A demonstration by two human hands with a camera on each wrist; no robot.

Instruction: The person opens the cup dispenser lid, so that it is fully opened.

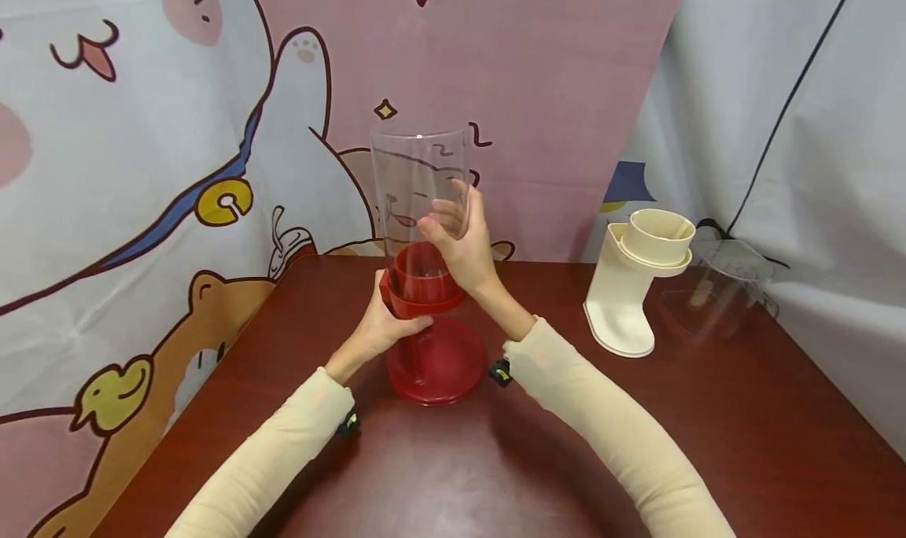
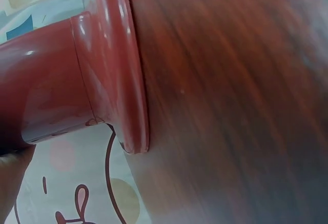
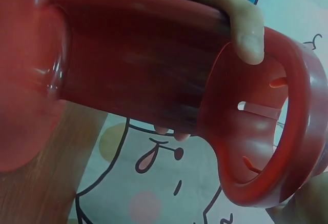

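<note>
Nearest, at 7 and 5 o'clock, two cream sleeves (image 1: 262,463) run in over the bench (image 1: 439,475), so both forearms converge on one place in the middle. A small dark device (image 1: 500,373) shows by the right wrist and another by the left.

The red stand (image 1: 418,373) stands at the centre, its round base seemingly flat on the bench, which probably takes the weight. The left hand (image 1: 382,322) reaches it from 8 o'clock and is wrapped round the column just under the ring (image 1: 425,308); the right wrist view shows the thumb on one side and fingertips past the other edge. Gripping that high likely steadies the part that bears the load.

The right hand (image 1: 463,243), higher and at about 1 o'clock from the left, is clamped on the clear cylinder (image 1: 418,184), thumb across the near wall and fingers curved behind. The cylinder rises upright above the ring, over the red cup-like insert (image 1: 425,274); a side hold probably keeps it aligned. Whether its lower edge is seated, I cannot tell.

Farther off, toward 2 to 3 o'clock from the red stand, a cream stand (image 1: 619,310) stands untouched, apparently set aside to leave elbow room. Just beyond it is a clear container (image 1: 729,274), then a black cable (image 1: 786,109) and, at 12 o'clock, the cartoon backdrop (image 1: 538,90).
</note>
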